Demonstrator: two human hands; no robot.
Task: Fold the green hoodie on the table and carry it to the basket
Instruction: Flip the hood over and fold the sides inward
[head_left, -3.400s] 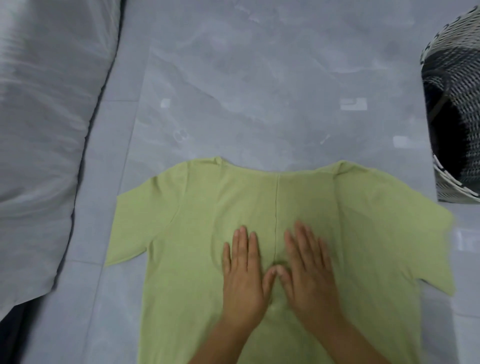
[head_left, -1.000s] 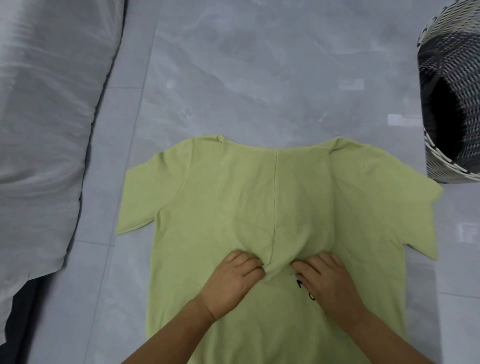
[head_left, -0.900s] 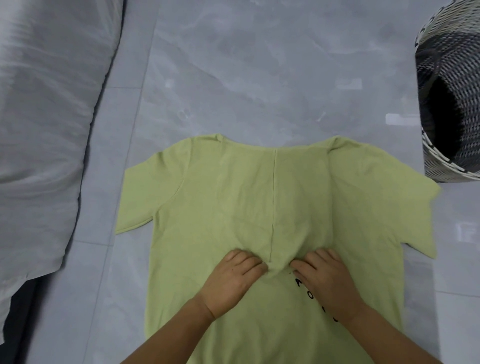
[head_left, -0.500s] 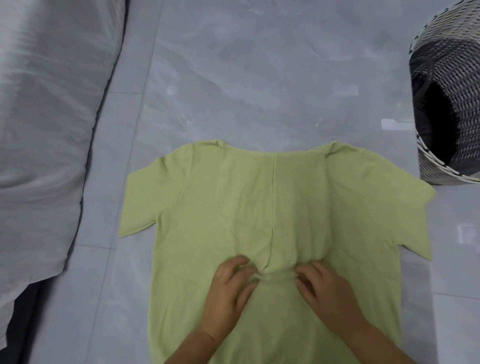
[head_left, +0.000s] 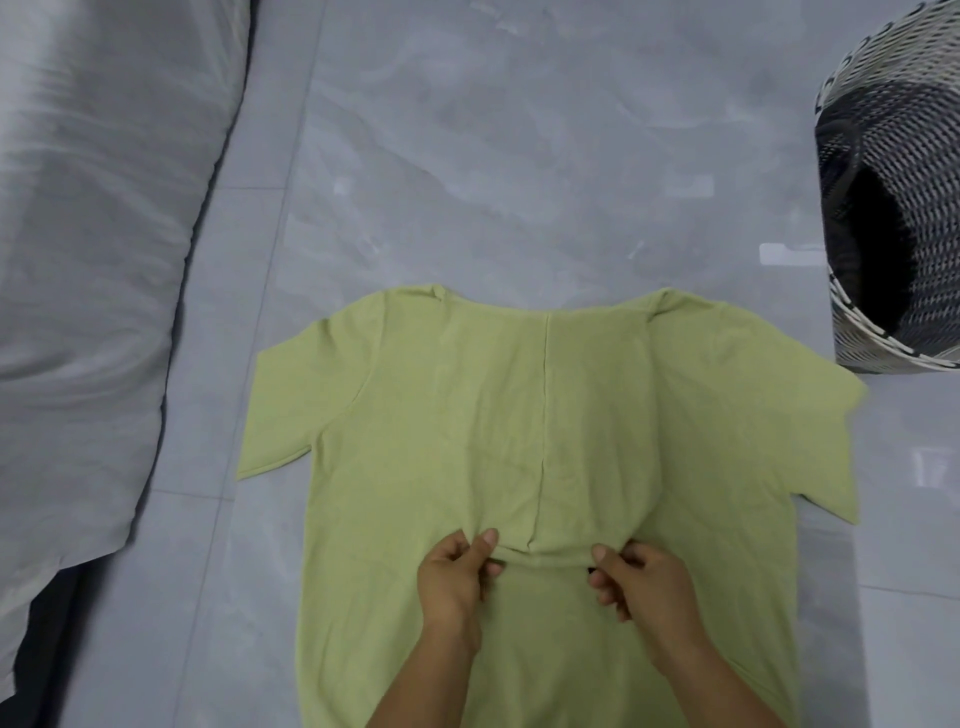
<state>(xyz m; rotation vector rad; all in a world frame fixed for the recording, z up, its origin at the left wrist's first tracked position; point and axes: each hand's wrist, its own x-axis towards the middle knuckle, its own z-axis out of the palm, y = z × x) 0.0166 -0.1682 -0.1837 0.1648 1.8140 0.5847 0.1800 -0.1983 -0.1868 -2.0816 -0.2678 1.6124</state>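
The green hoodie (head_left: 519, 431) lies flat on grey marble tiles, short sleeves spread left and right, its hood folded down over the body with a centre seam. My left hand (head_left: 457, 577) pinches the hood's lower edge at the left. My right hand (head_left: 639, 582) pinches the same edge at the right. A bit of black print shows beside my right thumb. The black-and-white woven basket (head_left: 904, 218) stands at the right edge, just beyond the hoodie's right sleeve.
A large grey cushion or bedding (head_left: 98, 249) fills the left side, its edge running close to the hoodie's left sleeve. Bare tiles (head_left: 519, 156) stretch beyond the hoodie's far edge.
Both hands went from pressing flat on the hood to drawing back toward me and pinching its lower edge. The hood's tip has flattened into a straighter edge.
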